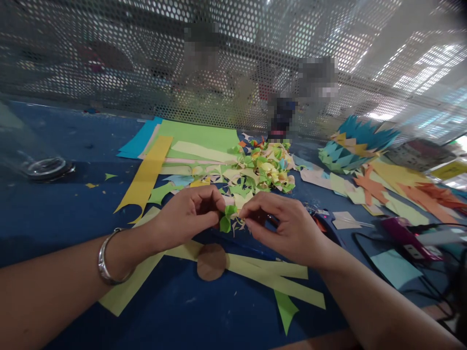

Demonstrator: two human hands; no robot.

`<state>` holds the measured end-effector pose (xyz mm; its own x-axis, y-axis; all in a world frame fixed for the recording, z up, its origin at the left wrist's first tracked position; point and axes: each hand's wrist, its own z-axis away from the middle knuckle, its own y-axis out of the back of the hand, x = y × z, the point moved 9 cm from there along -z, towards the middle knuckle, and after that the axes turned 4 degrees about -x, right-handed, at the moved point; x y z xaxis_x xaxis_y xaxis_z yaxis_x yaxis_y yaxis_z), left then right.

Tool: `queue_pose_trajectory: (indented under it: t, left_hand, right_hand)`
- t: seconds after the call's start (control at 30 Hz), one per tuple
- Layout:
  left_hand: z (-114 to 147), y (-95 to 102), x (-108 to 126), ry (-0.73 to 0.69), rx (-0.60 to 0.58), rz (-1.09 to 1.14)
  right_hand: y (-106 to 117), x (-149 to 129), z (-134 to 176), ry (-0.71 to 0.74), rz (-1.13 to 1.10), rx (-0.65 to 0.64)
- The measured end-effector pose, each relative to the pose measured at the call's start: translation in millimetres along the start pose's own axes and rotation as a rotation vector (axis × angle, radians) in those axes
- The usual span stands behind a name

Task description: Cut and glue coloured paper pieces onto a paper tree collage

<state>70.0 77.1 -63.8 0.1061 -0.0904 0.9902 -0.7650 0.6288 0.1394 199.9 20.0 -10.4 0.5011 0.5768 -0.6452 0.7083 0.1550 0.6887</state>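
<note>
So the little green paper piece (227, 219) is pretty much upright, long axis running up and down with the top leaning a bit right. Paper scraps and a pile of curled bits (272, 167) crowd in right behind it, with pale strips (270, 276) and a brown disc (211, 262) in front on the blue desk (233, 323). It's between the hands: left hand (184, 213) pinching it, right hand (288, 227) fingertips bunched just beside it, can't tell if they're gripping anything.
</note>
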Motion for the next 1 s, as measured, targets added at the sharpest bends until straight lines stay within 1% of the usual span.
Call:
queue_pose_trajectory:
  t: [0.2, 0.3, 0.73, 0.9, 1.0]
  left_hand:
    - [1, -6.9, 0, 0.048, -0.057, 0.025]
    - [1, -8.9, 0, 0.039, -0.075, 0.039]
    - [1, -9.8, 0, 0.004, -0.09, -0.002]
    - [2, -11.5, 0, 0.006, -0.093, -0.035]
    - [2, -9.6, 1, -0.005, -0.067, -0.058]
  right_hand:
    - [-4, -3, 0, 0.029, -0.027, -0.041]
    - [-5, -4, 1, 0.034, -0.023, -0.053]
    - [-9, -8, 0, 0.059, 0.002, -0.065]
    - [-10, -6, 0, 0.043, 0.0, -0.076]
    - [-9, -4, 1, 0.016, -0.016, -0.069]
